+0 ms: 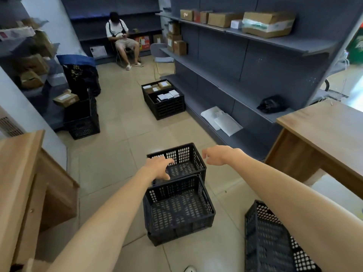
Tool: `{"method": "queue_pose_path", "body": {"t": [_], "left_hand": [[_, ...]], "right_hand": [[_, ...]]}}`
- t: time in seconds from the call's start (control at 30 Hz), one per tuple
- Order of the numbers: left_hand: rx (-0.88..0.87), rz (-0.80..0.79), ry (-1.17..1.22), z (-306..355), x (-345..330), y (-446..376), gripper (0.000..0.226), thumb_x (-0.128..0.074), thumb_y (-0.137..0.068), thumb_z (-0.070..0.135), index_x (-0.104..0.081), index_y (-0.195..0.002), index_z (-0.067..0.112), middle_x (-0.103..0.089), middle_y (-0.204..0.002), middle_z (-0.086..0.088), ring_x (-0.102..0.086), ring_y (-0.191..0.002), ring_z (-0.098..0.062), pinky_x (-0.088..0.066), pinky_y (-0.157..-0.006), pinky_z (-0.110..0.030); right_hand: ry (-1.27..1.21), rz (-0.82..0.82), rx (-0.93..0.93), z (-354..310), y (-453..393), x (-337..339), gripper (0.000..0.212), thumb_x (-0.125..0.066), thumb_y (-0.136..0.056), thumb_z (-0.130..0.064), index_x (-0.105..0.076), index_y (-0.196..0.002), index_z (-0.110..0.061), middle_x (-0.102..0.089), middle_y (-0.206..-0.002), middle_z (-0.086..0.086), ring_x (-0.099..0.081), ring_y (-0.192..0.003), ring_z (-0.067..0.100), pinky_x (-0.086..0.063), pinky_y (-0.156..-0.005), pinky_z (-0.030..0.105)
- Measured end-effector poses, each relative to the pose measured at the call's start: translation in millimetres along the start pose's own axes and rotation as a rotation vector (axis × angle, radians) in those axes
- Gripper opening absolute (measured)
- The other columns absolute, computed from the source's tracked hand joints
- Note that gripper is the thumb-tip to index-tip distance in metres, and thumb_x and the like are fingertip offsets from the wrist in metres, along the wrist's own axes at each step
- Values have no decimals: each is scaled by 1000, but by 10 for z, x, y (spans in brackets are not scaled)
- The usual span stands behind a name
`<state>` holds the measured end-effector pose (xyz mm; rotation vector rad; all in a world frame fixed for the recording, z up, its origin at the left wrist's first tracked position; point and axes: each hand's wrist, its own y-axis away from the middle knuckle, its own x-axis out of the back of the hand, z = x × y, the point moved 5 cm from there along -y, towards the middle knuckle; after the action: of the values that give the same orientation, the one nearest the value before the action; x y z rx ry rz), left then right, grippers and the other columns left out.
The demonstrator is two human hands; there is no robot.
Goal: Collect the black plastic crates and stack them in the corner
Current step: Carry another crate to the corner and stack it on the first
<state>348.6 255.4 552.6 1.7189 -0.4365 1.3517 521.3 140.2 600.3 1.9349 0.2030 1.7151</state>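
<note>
Two empty black plastic crates stand on the tiled floor in front of me, the far crate (183, 156) touching the near crate (177, 211). My left hand (160, 166) hovers over the far crate's left rim, fingers spread and holding nothing. My right hand (217, 155) is open just right of that crate, apart from it. A third black crate (275, 244) lies tilted at the bottom right, partly hidden by my right forearm. Further off, a crate with small boxes in it (167, 106) stands by the shelving, and another black crate (82, 120) stands at the left.
Grey shelving (245, 79) with cardboard boxes runs along the right. Wooden desks stand at the left (21, 173) and right (322, 130). A person sits on a chair (121, 40) at the back, near a grey chair (162, 55). A dark bag (80, 75) stands left.
</note>
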Motion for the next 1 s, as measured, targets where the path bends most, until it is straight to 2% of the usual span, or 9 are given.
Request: {"method": "queue_pose_path", "body": {"t": [0.2,0.33,0.43,0.53,0.63,0.73,0.83,1.0], "left_hand": [[47,18,-58,-660,497,-750,68,-67,-87,39,-35,-146,30,-49,-140,-3,-49,-127,-26,-44,-93,-40],[24,29,2,-818,475,-1068,71,-67,-86,42,-34,-147,31,-49,-140,-3,-49,-126,-27,-43,-93,-39],[58,-16,-6,-1081,331,-1192,73,-68,-85,42,-31,-148,32,-48,-143,-2,-49,-127,-27,-43,-96,-41],[152,-79,-52,-1354,224,-1254,75,-68,-85,41,-30,-149,32,-51,-138,-3,-52,-125,-27,-46,-94,-40],[193,-59,-3,-1464,236,-1404,73,-67,-85,41,-31,-148,29,-50,-137,-5,-51,-124,-28,-46,-92,-40],[267,-72,76,-1521,145,-1561,72,-66,-85,41,-32,-148,30,-48,-139,-4,-50,-125,-28,-45,-94,-42],[398,-156,126,-1625,0,-1682,72,-67,-85,37,-31,-147,31,-48,-141,-5,-48,-127,-29,-44,-99,-46],[612,-215,269,-1627,113,-1902,71,-64,-90,33,-29,-150,25,-44,-145,-10,-48,-128,-32,-44,-98,-44]], "right_hand": [[8,32,-9,152,-797,572,34,-41,-94,-23,-51,-127,-19,-59,-127,7,-56,-113,29,-47,-91,41],[63,-110,-37,177,-1164,629,38,-42,-96,-20,-51,-133,-15,-54,-135,8,-52,-123,29,-42,-100,38],[105,-177,-8,47,-1521,715,38,-42,-97,-15,-52,-133,-9,-54,-136,10,-52,-123,30,-42,-99,37],[120,-126,87,-223,-2009,841,37,-41,-95,-14,-53,-130,-10,-57,-131,11,-55,-118,32,-45,-96,39],[133,-78,244,-546,-2484,890,34,-42,-93,-18,-57,-124,-15,-61,-124,10,-58,-111,32,-49,-95,44],[176,-117,370,-741,-2921,832,34,-41,-93,-23,-55,-124,-18,-61,-125,8,-58,-111,30,-48,-95,45],[318,-177,439,-740,-3315,848,35,-39,-95,-17,-56,-126,-10,-61,-124,10,-58,-112,30,-50,-93,42],[444,-173,610,-761,-3941,1073,36,-41,-95,-18,-54,-128,-13,-60,-124,8,-58,-111,29,-50,-91,41]]}}
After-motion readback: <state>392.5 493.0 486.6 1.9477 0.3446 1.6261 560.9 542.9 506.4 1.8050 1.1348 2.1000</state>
